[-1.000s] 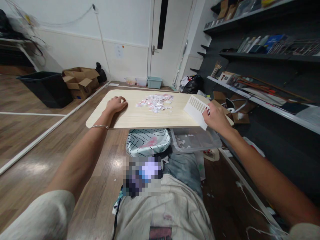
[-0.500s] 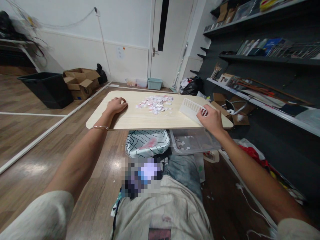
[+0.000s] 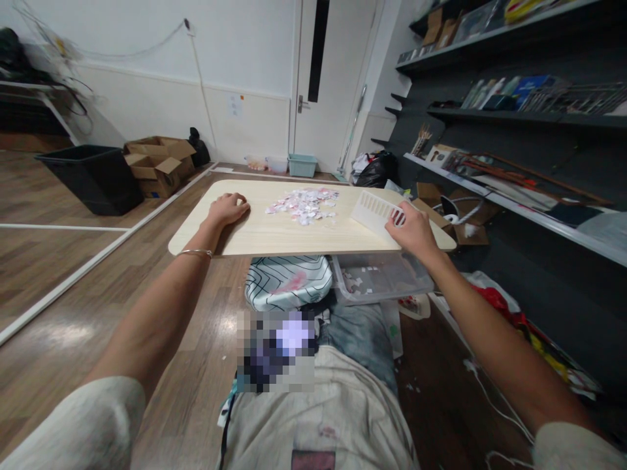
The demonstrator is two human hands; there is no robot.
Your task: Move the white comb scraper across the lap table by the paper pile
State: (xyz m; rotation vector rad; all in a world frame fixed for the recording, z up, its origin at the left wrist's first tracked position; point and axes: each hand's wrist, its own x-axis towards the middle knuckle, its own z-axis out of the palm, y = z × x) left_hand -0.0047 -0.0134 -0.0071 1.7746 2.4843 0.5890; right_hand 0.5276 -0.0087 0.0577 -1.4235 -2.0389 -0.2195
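Gripping wht slotted sheet [image 3: 373,214] jutting left, R hand [image 3: 413,228] sits right of scraps [image 3: 304,205]; L hand [image 3: 228,209] half-curled.

Pink-flecked white scraps [image 3: 304,205], pale wood-grained tabletop [image 3: 279,239], white panel [image 3: 371,217]

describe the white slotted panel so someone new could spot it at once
Find the pale table in the middle. On its right half, right of the paper bits, the right hand holds the panel. Unlike the paper bits, it is one large piece with a row of slots.
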